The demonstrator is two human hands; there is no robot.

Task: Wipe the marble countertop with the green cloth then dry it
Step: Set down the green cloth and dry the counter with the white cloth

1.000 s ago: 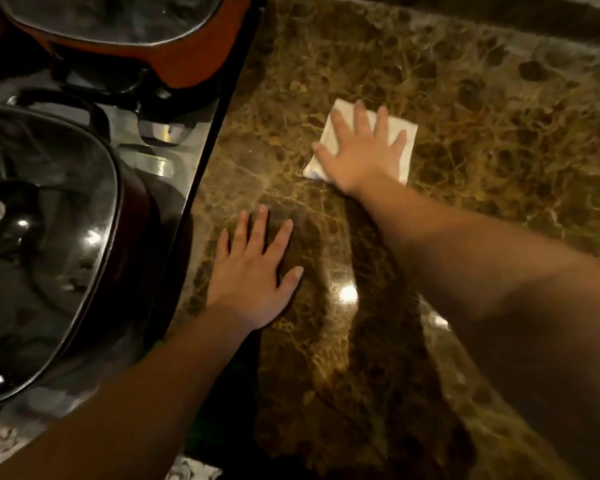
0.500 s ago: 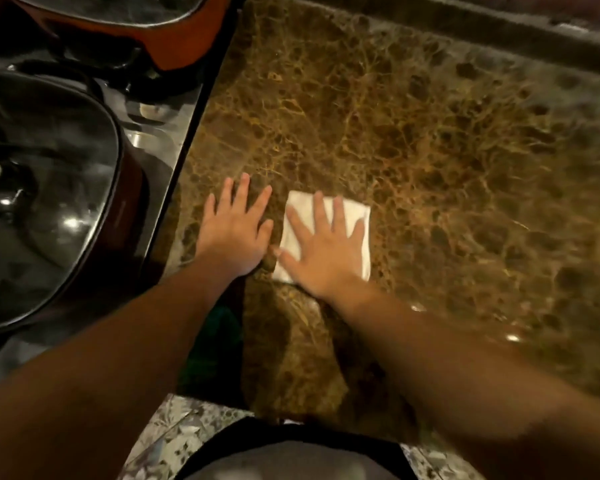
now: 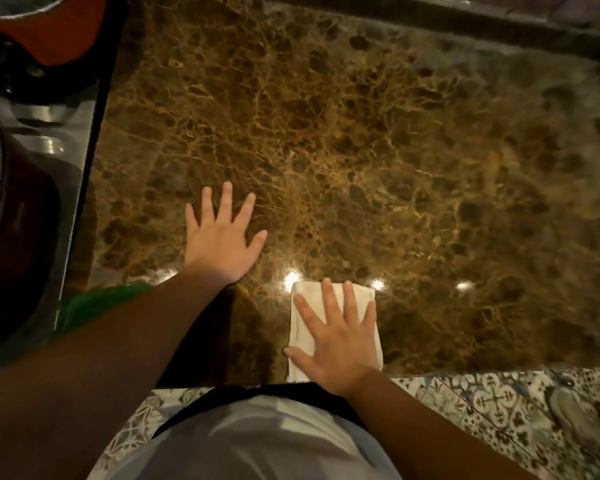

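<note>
Since half a second ago we've dragged the white cloth (image 3: 333,327) toward the near edge of the marble countertop (image 3: 395,168), and our hands now sit well apart instead of side by side. Right hand (image 3: 338,341) lies flat on it, fingers straight and spread, pressing rather than gripping; left hand (image 3: 222,237) rests flat on bare marble, fingers splayed, holding nothing. Green cloth (image 3: 94,306) shows at the counter's near-left corner, partly hidden under our left forearm.
</note>
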